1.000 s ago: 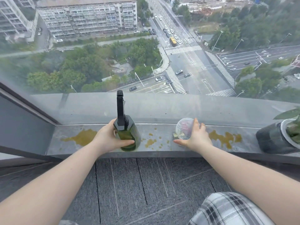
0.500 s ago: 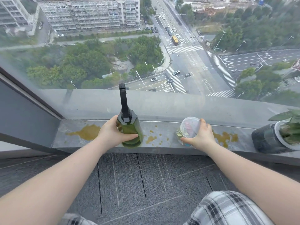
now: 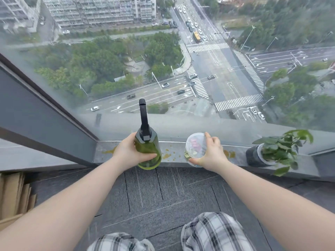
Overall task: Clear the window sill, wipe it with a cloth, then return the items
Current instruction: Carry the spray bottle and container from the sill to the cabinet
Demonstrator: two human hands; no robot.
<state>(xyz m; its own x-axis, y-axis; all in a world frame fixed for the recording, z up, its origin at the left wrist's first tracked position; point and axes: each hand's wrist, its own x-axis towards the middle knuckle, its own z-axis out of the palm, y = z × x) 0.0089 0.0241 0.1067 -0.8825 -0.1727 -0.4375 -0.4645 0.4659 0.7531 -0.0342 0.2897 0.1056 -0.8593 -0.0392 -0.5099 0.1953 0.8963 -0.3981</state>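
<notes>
A tall window (image 3: pixel 163 69) fills the upper frame over streets and trees, dark grey carpet tiles (image 3: pixel 163 196) below, cardboard (image 3: pixel 12 196) at lower left.

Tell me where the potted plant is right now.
In the head view, the potted plant stands on the window sill at the far right, beyond the right hand gripping the clear container.
</notes>
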